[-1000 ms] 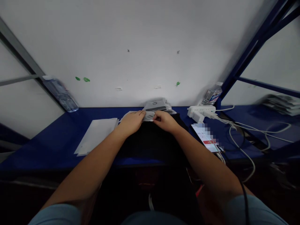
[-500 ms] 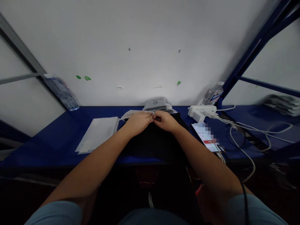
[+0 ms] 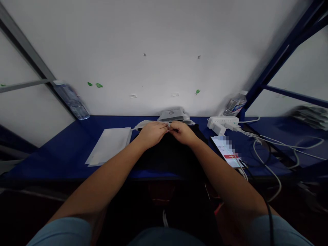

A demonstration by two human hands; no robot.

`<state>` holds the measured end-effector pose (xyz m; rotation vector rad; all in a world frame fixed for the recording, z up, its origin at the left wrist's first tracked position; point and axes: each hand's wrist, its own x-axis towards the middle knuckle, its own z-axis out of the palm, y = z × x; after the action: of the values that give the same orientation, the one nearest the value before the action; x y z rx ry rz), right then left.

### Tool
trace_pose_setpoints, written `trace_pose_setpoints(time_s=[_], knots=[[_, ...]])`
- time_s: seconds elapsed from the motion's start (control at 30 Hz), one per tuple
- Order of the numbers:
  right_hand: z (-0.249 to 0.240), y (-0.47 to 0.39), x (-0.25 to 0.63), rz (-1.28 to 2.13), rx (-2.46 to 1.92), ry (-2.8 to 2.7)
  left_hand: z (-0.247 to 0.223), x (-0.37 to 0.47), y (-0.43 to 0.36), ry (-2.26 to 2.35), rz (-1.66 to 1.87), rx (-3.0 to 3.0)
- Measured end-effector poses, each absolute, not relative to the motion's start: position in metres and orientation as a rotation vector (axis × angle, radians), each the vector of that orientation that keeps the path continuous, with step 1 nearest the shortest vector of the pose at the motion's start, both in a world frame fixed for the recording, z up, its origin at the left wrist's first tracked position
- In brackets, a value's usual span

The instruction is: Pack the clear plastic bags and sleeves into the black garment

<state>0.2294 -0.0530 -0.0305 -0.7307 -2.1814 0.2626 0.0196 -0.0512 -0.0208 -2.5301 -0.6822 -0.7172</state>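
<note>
Pinching the pale film point(image 3: 141, 124) calls for light, even tension: right hand point(image 3: 181, 132) closed on its edge, left hand's point(image 3: 153, 135) grip I cannot tell

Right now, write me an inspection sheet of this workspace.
Surface: blue table.
Work items: black cloth lying on the table, with film at its far end.
Clutter: white sheets at left, phone at right, packets beyond the hands, a bottle leaning at far left and another at far right.
Hands: left hand and right hand meet at the cloth's far end, fingers bent; exact grips hidden.
Cables: white cables spread rightward from the power strip.
Surroundings: white wall behind, green scraps on it.
</note>
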Motion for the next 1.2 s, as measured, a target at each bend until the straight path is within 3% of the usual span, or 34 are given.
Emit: trace_pose_setpoints(time_s=[0.43,1.2], knots=[[-0.025,-0.050,0.233,0.301,-0.887,-2.073,-0.010,0.003,-0.050,-0.959,-0.673,-2.515],[-0.032,-0.049,0.233,0.284,-0.890,-1.987,-0.011,-0.014,-0.043,-0.951,-0.701,-2.501]])
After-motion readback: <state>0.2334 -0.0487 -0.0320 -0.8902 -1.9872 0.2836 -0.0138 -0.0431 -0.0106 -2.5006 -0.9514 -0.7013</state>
